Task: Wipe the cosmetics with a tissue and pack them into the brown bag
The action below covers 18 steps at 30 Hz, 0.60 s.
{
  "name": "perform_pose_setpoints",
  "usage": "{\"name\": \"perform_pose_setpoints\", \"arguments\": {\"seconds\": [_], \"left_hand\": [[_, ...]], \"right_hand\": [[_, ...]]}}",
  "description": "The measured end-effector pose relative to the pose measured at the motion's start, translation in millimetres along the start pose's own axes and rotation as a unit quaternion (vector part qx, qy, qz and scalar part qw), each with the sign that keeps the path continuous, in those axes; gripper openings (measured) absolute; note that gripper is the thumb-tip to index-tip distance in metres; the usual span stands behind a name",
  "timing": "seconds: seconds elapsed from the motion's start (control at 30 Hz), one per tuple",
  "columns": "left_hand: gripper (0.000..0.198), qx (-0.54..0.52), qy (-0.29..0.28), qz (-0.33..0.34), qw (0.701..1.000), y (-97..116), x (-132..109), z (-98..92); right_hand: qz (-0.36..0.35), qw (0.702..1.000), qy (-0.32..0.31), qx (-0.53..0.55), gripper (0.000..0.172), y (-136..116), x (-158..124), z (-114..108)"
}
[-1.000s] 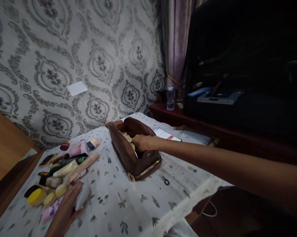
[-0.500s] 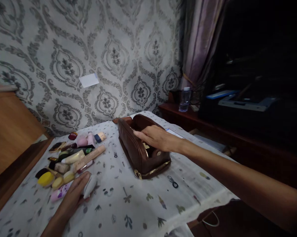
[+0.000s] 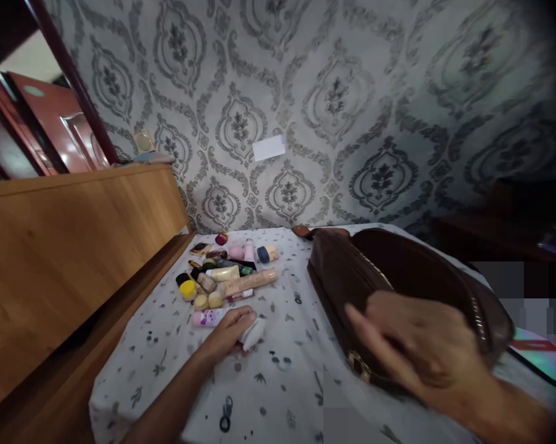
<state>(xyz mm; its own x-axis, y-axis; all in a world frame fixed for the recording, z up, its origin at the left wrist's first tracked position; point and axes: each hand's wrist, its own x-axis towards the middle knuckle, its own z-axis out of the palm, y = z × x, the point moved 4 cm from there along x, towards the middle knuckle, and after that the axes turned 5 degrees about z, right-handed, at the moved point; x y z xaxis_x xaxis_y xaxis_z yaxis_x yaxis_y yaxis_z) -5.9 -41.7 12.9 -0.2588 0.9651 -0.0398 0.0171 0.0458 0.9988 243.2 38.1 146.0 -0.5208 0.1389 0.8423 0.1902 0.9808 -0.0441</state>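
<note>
My left hand rests on the printed sheet, its fingers closed round a small white object whose kind I cannot make out. Just beyond it lies a pink and purple tube, near the hand's knuckles. A brown leather toiletry bag stands on the right, unzipped and gaping, with a gold zip along its mouth. Over the near side of this opening is my right hand, its thumb stretched out to the left. Motion blur and the hand's back hide the other fingers, and the bag's inside is dark.
Several cosmetics lie grouped left of the bag, among them a long beige tube, a cream tube and a yellow-lidded jar. A wooden board borders the left side. A phone-like screen lies right of the bag.
The view has swung left and the bag now appears larger and closer. My right hand remains over the bag's opening. My left hand still holds the white object beside the cosmetics.
</note>
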Motion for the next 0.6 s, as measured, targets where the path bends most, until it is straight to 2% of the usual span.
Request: {"name": "perform_pose_setpoints", "arguments": {"seconds": [0.1, 0.17, 0.27, 0.4, 0.5, 0.6], "left_hand": [[0.054, 0.02, -0.009, 0.002, 1.0, -1.9, 0.8, -0.2], [0.053, 0.022, -0.006, 0.001, 1.0, -3.2, 1.4, -1.3], [0.051, 0.028, 0.004, 0.011, 1.0, -3.2, 2.5, -2.8], [0.054, 0.027, 0.027, 0.009, 0.999, -2.6, 3.3, -4.1], [0.057, 0.026, 0.031, -0.009, 0.999, -2.9, 3.2, -3.3], [0.057, 0.033, 0.023, -0.012, 0.999, -2.9, 3.0, -2.3]], "right_hand": [[-0.011, 0.993, -0.07, 0.092, 0.043, -21.6, -0.7, 39.0], [0.014, 0.985, -0.089, 0.149, 0.043, -28.9, -2.3, 67.6], [0.114, 0.951, -0.14, 0.251, 0.047, -28.2, -5.2, 114.7], [0.289, 0.865, -0.161, 0.377, 0.051, -15.9, -16.0, 170.7], [0.363, 0.819, -0.155, 0.416, 0.057, -9.4, -28.9, 194.7], [0.361, 0.801, -0.178, 0.442, 0.058, -12.4, -36.9, 198.1]]}}
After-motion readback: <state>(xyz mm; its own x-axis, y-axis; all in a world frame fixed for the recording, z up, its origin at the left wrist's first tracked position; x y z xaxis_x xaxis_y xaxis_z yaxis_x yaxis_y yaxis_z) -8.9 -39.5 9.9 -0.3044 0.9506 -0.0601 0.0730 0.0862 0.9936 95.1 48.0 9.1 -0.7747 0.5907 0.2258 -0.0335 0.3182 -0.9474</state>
